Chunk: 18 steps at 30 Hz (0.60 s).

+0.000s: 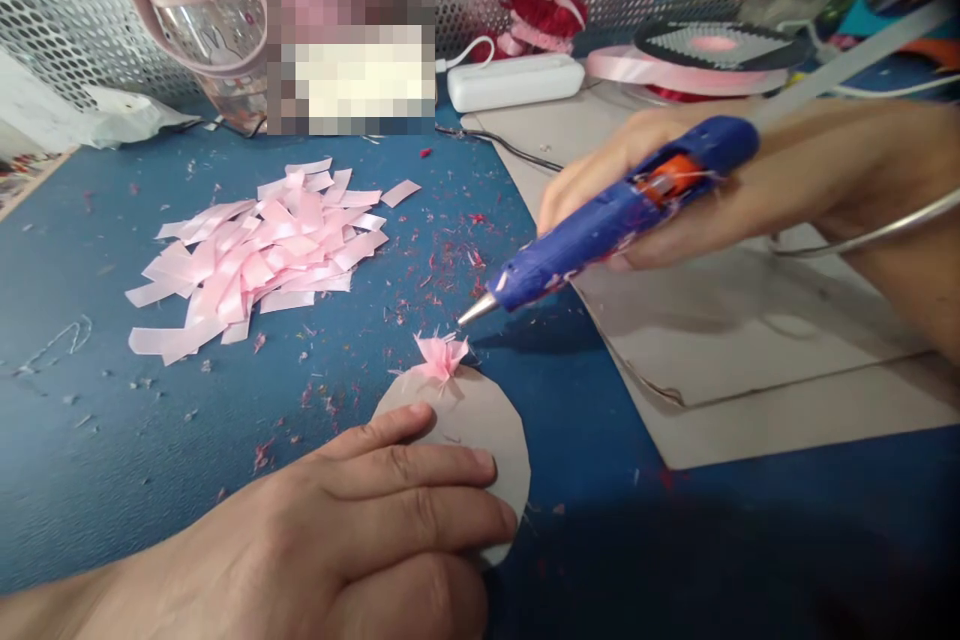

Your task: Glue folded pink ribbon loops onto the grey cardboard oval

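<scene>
My right hand [675, 220] is closed around a blue hot glue gun [562, 260], which has an orange trigger. Its metal nozzle tip points down and left, just above and right of a gathered pink ribbon piece [441, 357]. The ribbon piece sits at the far edge of a round grey cardboard disc [502, 420]. My left hand [337, 520] lies over the disc with its fingers stretched flat, holding it against the blue table. Left of the ribbon piece is a loose pile of cut pink ribbon strips [262, 255].
Grey cardboard sheets [750, 320] lie under my right arm. Along the back are pink bottles [217, 30], a white device [517, 83], a red ornament with a pink bow [546, 5] and ribbon rolls [697, 60]. Thread scraps litter the blue table [150, 450].
</scene>
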### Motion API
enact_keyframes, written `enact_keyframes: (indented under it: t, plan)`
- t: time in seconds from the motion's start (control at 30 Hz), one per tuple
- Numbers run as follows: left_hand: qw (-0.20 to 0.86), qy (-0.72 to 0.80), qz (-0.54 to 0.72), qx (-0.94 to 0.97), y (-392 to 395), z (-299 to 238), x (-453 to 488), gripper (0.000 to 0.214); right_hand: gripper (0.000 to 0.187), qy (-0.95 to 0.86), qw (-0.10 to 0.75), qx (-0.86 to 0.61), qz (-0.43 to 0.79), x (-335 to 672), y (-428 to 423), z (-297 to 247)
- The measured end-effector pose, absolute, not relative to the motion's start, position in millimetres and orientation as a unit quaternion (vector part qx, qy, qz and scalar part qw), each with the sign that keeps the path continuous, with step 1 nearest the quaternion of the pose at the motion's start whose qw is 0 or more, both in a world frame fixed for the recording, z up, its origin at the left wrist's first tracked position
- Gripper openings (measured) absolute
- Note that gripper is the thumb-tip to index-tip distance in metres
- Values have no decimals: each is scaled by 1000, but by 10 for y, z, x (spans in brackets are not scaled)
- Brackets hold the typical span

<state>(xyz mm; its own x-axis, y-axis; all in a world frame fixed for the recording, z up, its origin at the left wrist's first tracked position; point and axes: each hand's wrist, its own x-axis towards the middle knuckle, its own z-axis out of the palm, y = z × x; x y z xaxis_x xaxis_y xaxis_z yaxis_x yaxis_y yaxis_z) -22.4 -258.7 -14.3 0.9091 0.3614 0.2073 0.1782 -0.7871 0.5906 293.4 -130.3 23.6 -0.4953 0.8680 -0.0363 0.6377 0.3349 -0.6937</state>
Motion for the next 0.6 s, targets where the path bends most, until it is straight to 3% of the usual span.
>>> enact_keyframes:
  t: [0.1, 0.2, 0.33, 0.43, 0.6]
  plan:
    - [322, 126, 156, 925, -2529, -157, -243, 25, 15, -810, 92, -477, 328, 2940, -1273, 411]
    - [329, 111, 168, 922, -2480, -157, -245, 20, 21, -750, 215, -548, 301, 3025, -1200, 483]
    - [333, 110, 185, 918, -2471, -196, -249, 19, 22, -711, 363, -529, 287, 3286, -1008, 346]
    - [333, 101, 205, 915, -2486, -232, -268, 20, 15, -695, 372, -526, 318, 3465, -881, 187]
    - [320, 108, 181, 924, -2509, -245, -281, 19, 25, -666, 381, -535, 353, 3492, -828, 30]
